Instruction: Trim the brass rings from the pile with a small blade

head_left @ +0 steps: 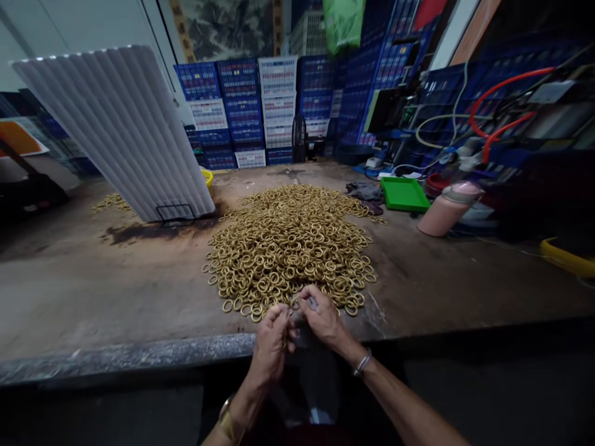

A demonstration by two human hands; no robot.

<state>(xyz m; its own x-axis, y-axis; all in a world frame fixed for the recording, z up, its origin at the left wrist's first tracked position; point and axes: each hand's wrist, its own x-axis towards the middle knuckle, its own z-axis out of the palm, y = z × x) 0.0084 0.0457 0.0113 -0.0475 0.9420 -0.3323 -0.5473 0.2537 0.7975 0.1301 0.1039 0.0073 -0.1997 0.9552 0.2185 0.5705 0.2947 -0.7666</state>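
Note:
A wide heap of gold-coloured metal rings [292,244] lies on the worktable in front of me. Both of my hands meet at the near edge of this heap. My right hand [324,317] is closed in a pinch on one gold-coloured ring [294,301], thumb and forefinger together. Just left of it and slightly lower, my left hand [273,339] has its fingers curled in, fingertips close to that ring. Something small and gold shows among the left fingers, too unclear to name.
A pale ribbed panel [125,136] leans upright in a black wire stand at left. On the right are a green tray [404,194], a pink canister [449,210] and red hoses [486,118]. Blue and white crates [239,111] are stacked behind. The table's front edge [139,358] runs below my hands.

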